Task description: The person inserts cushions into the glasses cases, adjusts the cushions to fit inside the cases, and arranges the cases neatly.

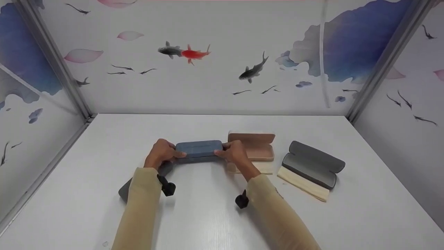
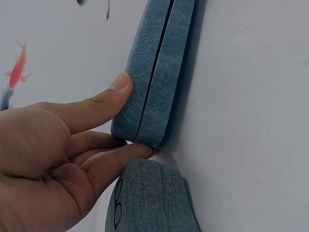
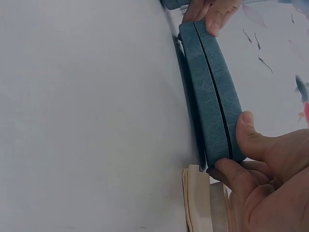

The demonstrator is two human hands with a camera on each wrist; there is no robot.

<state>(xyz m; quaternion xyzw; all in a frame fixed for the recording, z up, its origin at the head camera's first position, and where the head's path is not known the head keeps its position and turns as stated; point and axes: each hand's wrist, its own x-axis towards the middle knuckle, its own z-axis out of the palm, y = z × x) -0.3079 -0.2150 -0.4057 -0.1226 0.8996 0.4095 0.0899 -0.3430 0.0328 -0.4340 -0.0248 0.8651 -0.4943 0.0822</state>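
Observation:
A blue glasses case (image 1: 198,149) with its lid down is held level between both hands, close over the white table. My left hand (image 1: 162,152) grips its left end, thumb on the lid and fingers around the end and underneath. At the opposite end my right hand (image 1: 237,154) grips it the same way, as the right wrist view shows. A thin dark seam runs along the case (image 2: 152,72) between lid and base. Below the left hand lies a closed grey fabric case (image 2: 149,198) with a glasses outline printed on it, partly hidden by the left arm in the head view.
Behind my right hand an open pink-brown case (image 1: 258,152) stands on the table (image 1: 208,215), a cream cloth (image 1: 262,168) in front of it. Farther right lies an open grey case (image 1: 312,165) with a folded cream cloth (image 1: 303,184) along its front. Printed walls enclose the table.

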